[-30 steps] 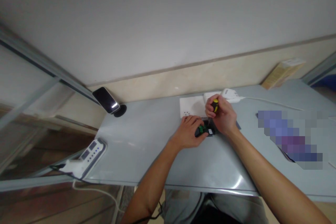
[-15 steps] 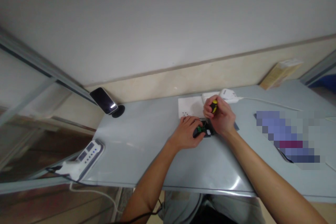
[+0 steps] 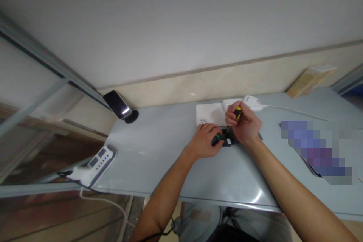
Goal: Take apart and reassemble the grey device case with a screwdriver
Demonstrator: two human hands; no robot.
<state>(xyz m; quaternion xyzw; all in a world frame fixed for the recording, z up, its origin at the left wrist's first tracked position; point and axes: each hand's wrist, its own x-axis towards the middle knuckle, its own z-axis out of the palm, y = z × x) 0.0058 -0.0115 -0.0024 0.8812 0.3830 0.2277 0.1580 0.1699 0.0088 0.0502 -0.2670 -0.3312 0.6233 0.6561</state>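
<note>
On the grey table (image 3: 159,136), the person is working with both bare hands near the far edge. The left hand (image 3: 205,141) is lying palm down, fingers partly spread, the thumb on the near side and the fingers on the far side, closing on one end of the dark device; this hold is apparently steadying the part against the surface. The right hand (image 3: 246,124) is standing on its edge, fingers curling fully round a tool handle. Behind the hands, a white panel (image 3: 208,115) is lying flat. The dark device (image 3: 226,138) is resting on the table between the hands, just in front of the panel; its long axis seems to be running left to right, though the hands are covering its ends. The yellow-and-black screwdriver (image 3: 238,112) is tilting, handle end up and to the right, thin shaft slanting down and left into the device, presumably so that the grip is directing force at the tip. Whether the tip is touching cannot be told. Inside the device, a green part (image 3: 218,137) is showing beside the left thumb, and a small white label (image 3: 229,141) is facing up.
</note>
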